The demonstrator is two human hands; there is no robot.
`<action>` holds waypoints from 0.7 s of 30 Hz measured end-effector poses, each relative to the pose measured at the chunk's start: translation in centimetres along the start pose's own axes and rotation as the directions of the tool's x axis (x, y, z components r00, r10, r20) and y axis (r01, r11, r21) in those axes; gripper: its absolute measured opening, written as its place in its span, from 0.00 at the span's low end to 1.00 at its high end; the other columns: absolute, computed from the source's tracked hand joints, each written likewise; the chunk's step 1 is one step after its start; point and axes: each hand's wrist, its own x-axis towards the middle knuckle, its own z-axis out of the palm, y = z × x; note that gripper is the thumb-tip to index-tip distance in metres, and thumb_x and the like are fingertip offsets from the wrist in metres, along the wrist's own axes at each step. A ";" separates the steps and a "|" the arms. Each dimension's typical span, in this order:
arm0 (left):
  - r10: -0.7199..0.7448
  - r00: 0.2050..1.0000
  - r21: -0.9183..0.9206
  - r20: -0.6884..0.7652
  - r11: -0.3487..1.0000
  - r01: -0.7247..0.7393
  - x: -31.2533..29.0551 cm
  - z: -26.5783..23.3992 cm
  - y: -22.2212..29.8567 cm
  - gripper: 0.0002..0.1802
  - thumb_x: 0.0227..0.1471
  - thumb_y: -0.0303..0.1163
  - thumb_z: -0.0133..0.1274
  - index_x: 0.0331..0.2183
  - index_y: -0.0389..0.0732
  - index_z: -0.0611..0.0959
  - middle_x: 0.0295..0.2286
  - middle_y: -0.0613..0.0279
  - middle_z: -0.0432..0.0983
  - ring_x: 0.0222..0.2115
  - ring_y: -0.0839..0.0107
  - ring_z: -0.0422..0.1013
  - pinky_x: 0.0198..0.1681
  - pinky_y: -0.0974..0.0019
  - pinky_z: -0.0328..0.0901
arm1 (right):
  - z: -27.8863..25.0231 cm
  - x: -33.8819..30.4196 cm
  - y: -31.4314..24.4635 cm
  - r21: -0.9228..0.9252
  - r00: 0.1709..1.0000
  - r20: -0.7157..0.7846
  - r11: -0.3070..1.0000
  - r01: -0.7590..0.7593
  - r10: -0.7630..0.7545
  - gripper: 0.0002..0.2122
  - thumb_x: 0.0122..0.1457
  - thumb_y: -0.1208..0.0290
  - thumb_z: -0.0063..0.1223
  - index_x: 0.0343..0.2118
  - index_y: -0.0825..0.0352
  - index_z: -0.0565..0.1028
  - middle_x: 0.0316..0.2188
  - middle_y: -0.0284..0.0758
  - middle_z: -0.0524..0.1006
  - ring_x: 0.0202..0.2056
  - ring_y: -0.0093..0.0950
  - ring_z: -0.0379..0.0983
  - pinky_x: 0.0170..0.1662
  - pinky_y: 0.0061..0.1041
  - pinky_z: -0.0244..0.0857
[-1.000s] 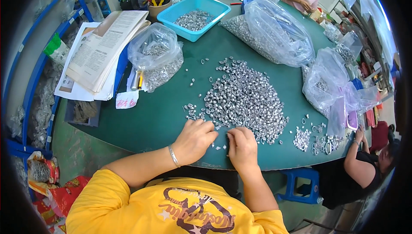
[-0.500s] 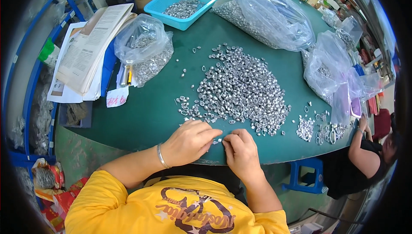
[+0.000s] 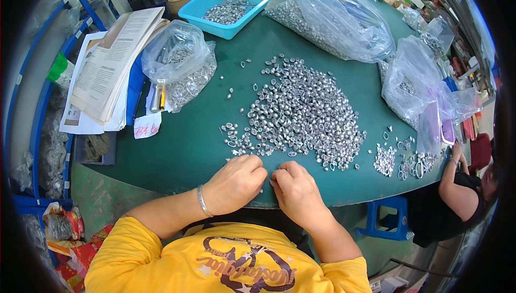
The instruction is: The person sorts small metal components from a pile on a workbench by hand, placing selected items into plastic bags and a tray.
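My left hand [image 3: 236, 184], with a silver bangle [image 3: 203, 200] at its wrist, is curled closed near the table's front edge. A narrow gap away, my right hand [image 3: 296, 192] has its fingers bent inward and pressed together. Whatever either one holds is hidden behind the knuckles. Just beyond both hands spreads a large pile of small silver-coloured metal pieces [image 3: 301, 113], rounded and hollow like little shells. A few stray bits lie by my left fingertips.
A blue basket [image 3: 185, 16] of metal pieces stands at the back, near clear bags [image 3: 344, 19] of more parts. Papers [image 3: 115, 62] and another bag [image 3: 188, 75] lie left. Small sorted heaps [image 3: 384, 159] sit right, near a seated person [image 3: 457, 201] and a blue stool [image 3: 384, 219].
My left fingers, stretched toward the right hand before, have curled in. The small shiny piece that showed between the hands is no longer visible there. The pile looks the same.
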 end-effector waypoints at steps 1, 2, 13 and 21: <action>-0.003 1.000 -0.011 -0.007 1.000 0.003 0.0 0.0 0.2 0.08 0.36 0.22 0.53 0.25 0.38 0.73 0.25 0.59 0.66 0.28 0.60 0.65 0.32 0.63 0.61 | -0.1 0.0 -0.2 -0.010 0.999 0.033 1.000 -0.001 0.001 0.07 0.42 0.82 0.53 0.26 0.69 0.70 0.26 0.39 0.69 0.29 0.39 0.67 0.31 0.31 0.63; -0.004 1.000 -0.020 -0.018 1.000 0.004 0.1 0.1 0.4 0.08 0.35 0.21 0.53 0.24 0.38 0.72 0.25 0.59 0.66 0.28 0.59 0.65 0.31 0.63 0.62 | -0.3 0.1 -0.3 -0.024 0.998 0.065 1.000 0.003 -0.001 0.08 0.41 0.82 0.53 0.26 0.69 0.70 0.26 0.39 0.69 0.28 0.39 0.67 0.31 0.32 0.63; -0.202 0.973 -0.238 -0.115 0.956 0.171 -0.9 -1.9 -0.7 0.07 0.34 0.19 0.54 0.23 0.37 0.75 0.21 0.60 0.68 0.21 0.67 0.68 0.24 0.70 0.64 | 1.6 3.6 1.6 -0.012 0.999 -0.023 0.999 0.033 -0.033 0.09 0.41 0.82 0.50 0.29 0.70 0.71 0.26 0.41 0.69 0.29 0.39 0.67 0.33 0.32 0.64; -0.692 0.719 -0.733 0.058 0.460 0.502 -2.9 -4.8 -4.0 0.05 0.40 0.17 0.51 0.25 0.33 0.79 0.25 0.65 0.71 0.23 0.81 0.69 0.25 0.80 0.64 | 1.0 3.9 0.5 -0.277 0.992 0.130 0.960 0.031 0.006 0.05 0.41 0.84 0.47 0.23 0.71 0.68 0.26 0.43 0.67 0.29 0.41 0.66 0.31 0.34 0.65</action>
